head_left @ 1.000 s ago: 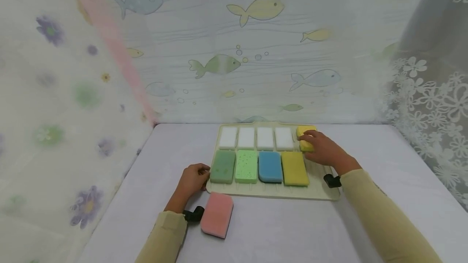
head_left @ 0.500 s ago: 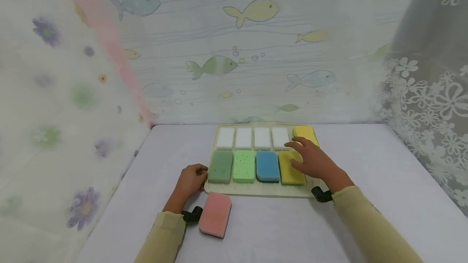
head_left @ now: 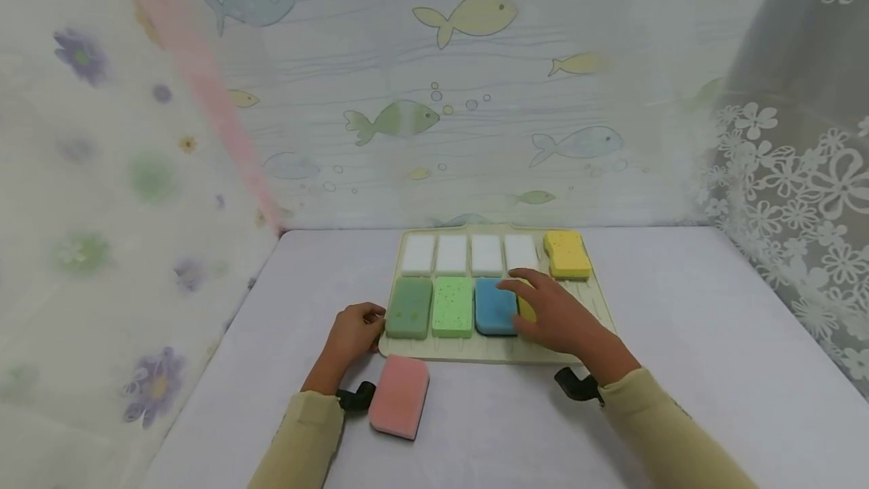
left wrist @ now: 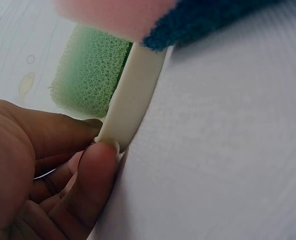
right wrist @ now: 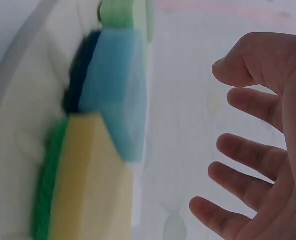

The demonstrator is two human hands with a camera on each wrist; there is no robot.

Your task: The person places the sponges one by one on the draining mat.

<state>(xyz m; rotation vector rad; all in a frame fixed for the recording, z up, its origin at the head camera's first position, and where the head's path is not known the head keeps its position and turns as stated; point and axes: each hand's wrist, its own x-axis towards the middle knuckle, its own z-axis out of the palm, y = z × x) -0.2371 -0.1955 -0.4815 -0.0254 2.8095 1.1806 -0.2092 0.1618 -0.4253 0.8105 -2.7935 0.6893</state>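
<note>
My left hand [head_left: 351,334] pinches the front left corner of a cream tray [head_left: 462,355]; the left wrist view has thumb and finger on its edge [left wrist: 135,95]. My right hand [head_left: 558,315] hovers, fingers spread and holding nothing, over the tray's front row. Beneath it a yellow sponge [head_left: 526,308] is mostly hidden; the right wrist view reveals its green scouring side. To its left lie a blue sponge [head_left: 494,317], a speckled light green sponge [head_left: 452,308] and a darker green sponge [head_left: 409,309]. A notched yellow sponge [head_left: 569,256] sits at the back right.
Several white sponges [head_left: 419,255] fill the tray's back row. In front of the tray, on the white tabletop [head_left: 502,429], a pink sponge [head_left: 399,398] with a dark underside lies beside the left wrist. A fish-print curtain [head_left: 380,172] hangs behind.
My right hand has let go of the notched yellow sponge at the back right and moved left and nearer, over the front row. The left hand stays at the tray's corner.
</note>
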